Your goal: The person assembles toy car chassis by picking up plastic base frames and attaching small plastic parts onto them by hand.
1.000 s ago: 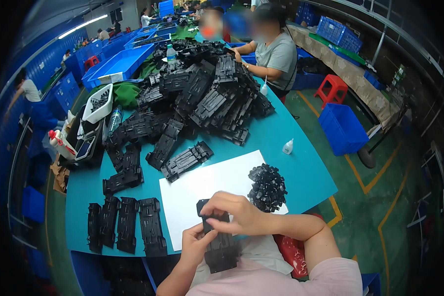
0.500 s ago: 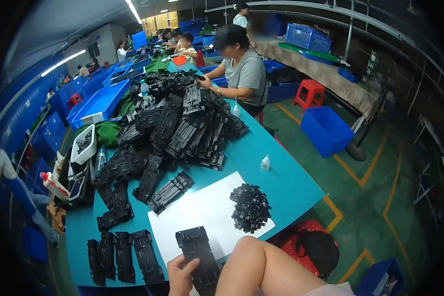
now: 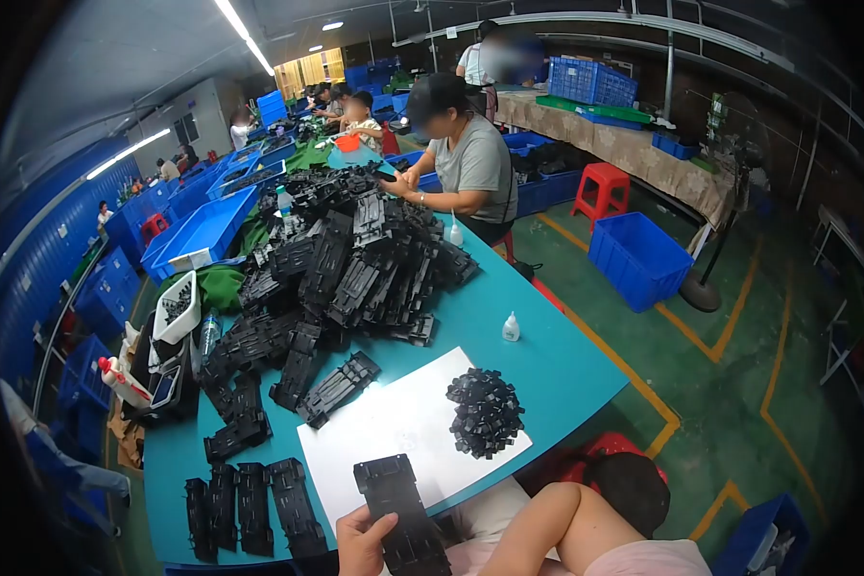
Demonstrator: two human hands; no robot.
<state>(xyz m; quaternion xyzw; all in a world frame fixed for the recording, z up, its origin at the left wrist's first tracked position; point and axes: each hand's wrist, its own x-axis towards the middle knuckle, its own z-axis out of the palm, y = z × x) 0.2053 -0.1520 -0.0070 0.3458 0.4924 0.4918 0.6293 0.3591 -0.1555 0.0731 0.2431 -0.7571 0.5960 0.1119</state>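
Note:
My left hand [image 3: 363, 540] grips a flat black plastic part [image 3: 401, 509] by its left side, thumb on top, over the near edge of a white sheet [image 3: 374, 432]. My right forearm is bent at the lower right, and its hand is out of sight. On the sheet's right side lies a heap of small black pieces [image 3: 485, 413]. Several long black parts [image 3: 254, 509] stand in a row at the left front. Behind the sheet rises a large pile of black parts [image 3: 355, 259].
A small white bottle [image 3: 511, 327] stands on the teal table [image 3: 557, 384]. Across the table sits a person in grey [image 3: 475, 163]. A white basket [image 3: 178, 307] and a blue tray [image 3: 202, 235] are at the left. On the floor are a blue bin [image 3: 638, 259] and a red stool [image 3: 602, 190].
The view has tilted upward. My right hand, earlier at the black part beside my left, has drawn back out of view. My left hand still holds the part.

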